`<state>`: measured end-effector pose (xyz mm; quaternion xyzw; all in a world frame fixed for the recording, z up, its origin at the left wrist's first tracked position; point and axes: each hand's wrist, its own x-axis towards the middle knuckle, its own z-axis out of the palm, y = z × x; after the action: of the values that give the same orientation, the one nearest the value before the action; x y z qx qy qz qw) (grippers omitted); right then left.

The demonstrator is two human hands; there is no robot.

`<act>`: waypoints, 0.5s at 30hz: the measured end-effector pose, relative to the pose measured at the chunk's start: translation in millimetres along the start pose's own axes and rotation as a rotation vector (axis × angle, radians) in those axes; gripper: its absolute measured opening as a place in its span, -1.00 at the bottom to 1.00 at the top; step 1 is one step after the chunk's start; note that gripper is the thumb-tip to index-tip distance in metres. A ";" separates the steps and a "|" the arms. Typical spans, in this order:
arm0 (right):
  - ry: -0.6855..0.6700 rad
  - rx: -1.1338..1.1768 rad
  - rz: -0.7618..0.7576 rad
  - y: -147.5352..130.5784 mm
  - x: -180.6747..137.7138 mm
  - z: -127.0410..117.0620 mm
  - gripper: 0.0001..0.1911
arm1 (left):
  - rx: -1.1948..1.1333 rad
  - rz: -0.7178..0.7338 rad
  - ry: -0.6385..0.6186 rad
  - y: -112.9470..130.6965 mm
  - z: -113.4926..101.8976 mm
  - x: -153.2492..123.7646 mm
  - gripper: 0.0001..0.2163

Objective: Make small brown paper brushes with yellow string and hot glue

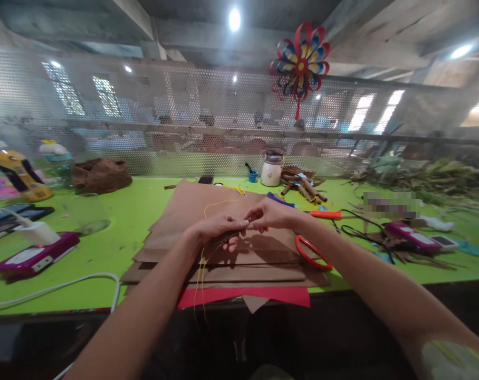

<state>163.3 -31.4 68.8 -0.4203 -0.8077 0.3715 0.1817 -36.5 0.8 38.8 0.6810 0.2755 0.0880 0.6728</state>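
Note:
My left hand [218, 230] is closed around a thin dark brown strip [219, 241], holding it above a stack of brown paper sheets [192, 211]. My right hand [269, 215] pinches at the strip's end, fingertips meeting the left hand's. A yellow thread [202, 274] hangs from my left hand over the table edge, and more of it loops across the brown paper. Red-handled scissors [313, 253] lie under my right forearm. A red sheet [247, 295] sticks out beneath the brown stack.
The green table [116, 232] carries a magenta device [34, 256] with a white cable at left, a white jar [271, 170], rolled brown strips [305, 187], an orange cutter [326, 214] and another magenta device [413, 236] at right. A paper pinwheel [300, 59] hangs on the mesh screen.

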 end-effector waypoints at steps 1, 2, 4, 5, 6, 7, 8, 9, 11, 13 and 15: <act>0.013 -0.026 -0.021 1.0 -1.1 -0.4 -0.76 | 0.033 0.024 0.004 0.7 1.9 0.4 -0.66; 0.038 -0.055 -0.038 2.5 -1.7 -0.3 -0.77 | 0.082 0.053 0.012 1.6 4.2 1.0 -0.66; 0.091 -0.087 -0.053 7.9 -1.5 1.4 -0.78 | 0.234 0.097 0.041 3.6 9.1 2.8 -0.65; 0.114 -0.083 -0.050 11.8 -0.7 2.5 -0.79 | 0.323 0.113 0.068 4.2 11.5 3.9 -0.64; 0.134 -0.065 -0.040 16.3 0.4 3.5 -0.79 | 0.419 0.131 0.106 4.4 13.7 5.1 -0.64; 0.149 -0.039 -0.027 21.1 1.7 4.2 -0.79 | 0.516 0.154 0.156 4.1 15.6 6.2 -0.64; 0.158 -0.012 -0.015 25.7 2.8 4.6 -0.78 | 0.600 0.173 0.209 3.3 17.2 7.1 -0.64; 0.160 0.012 -0.010 29.9 3.6 4.4 -0.78 | 0.665 0.186 0.257 2.3 18.6 7.7 -0.65; 0.149 0.055 -0.012 36.3 3.6 2.2 -0.76 | 0.743 0.183 0.315 0.5 20.2 8.1 -0.64; 0.124 0.075 0.005 40.4 0.7 -2.5 -0.73 | 0.773 0.160 0.324 0.4 20.3 7.7 -0.63; 0.079 0.064 0.051 43.5 -5.5 -9.5 -0.70 | 0.794 0.181 0.337 2.8 19.2 7.0 -0.65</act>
<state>195.9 -15.5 42.4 -0.4491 -0.7767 0.3847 0.2171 -20.6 -12.2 38.2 0.8842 0.3331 0.1438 0.2941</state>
